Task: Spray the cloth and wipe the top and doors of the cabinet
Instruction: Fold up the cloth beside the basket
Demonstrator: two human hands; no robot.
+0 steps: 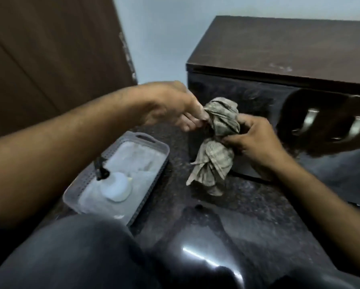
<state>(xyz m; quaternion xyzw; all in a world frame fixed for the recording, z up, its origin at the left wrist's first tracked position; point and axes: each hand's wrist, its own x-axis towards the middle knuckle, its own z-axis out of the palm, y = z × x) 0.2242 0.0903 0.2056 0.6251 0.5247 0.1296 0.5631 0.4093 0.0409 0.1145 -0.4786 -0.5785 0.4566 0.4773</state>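
While the cloth (217, 142) hangs bunched and twisted between both hands, its long axis runs roughly up and down, the upper wad held in the air in front of the cabinet's glossy door (247, 126) and the lower tail dangling toward the dark speckled floor (247, 205). It is a pale, greyish-tan rag, crumpled into folds and cinched at the waist. The left hand (175, 109) pinches the upper wad from the left with fingertips curled on its edge; the right hand (256, 142) grips the narrow middle from the right, fingers and thumb closed round the fabric. Both hands touch it, so neither needs to reach. The spray bottle (114, 184), white with a black trigger head, stands in a grey plastic basket (154, 147) on the floor to the lower left, under the left forearm, nearer that hand. I judge that the left hand would have to let go to fetch it. The cabinet (279, 51) stands just behind the cloth, its brown top up and to the right, metal handles (308, 122) to the right of the right hand.
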